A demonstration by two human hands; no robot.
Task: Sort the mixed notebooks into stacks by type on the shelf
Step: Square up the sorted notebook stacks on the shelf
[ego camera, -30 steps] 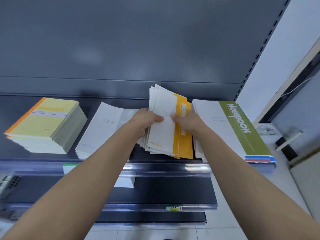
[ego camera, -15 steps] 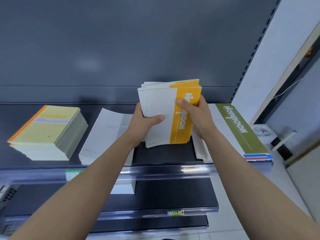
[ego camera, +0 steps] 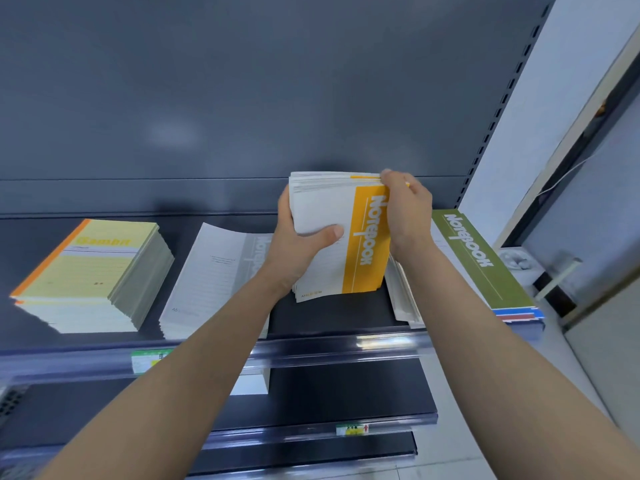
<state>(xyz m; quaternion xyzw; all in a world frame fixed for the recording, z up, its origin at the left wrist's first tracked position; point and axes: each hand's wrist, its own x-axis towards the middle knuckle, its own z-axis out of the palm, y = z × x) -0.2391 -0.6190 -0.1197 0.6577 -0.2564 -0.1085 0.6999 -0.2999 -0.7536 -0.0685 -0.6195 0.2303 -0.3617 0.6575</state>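
Notebooks [ego camera: 346, 244] banded in orange, gripped as one upright bundle between two hands, lower edge at or just above the dark shelf [ego camera: 329, 318] — which of the two cannot be told. The left hand [ego camera: 298, 247] wraps the white side, thumb across the front cover, fingers hidden behind. The right hand [ego camera: 410, 216] curls over the top corner above the orange band, fingertips pinching the page edges. Thin, soft-covered and light singly, the books would likely fan and slip unless squeezed at both side edges. Both forearms reach up and forward, wrists bent inward. Right of the right-hand fingers lies a green-banded stack [ego camera: 478, 261]; left of the left thumb, a grey-banded stack [ego camera: 214, 278] and yellow Gambit pads [ego camera: 93, 271].
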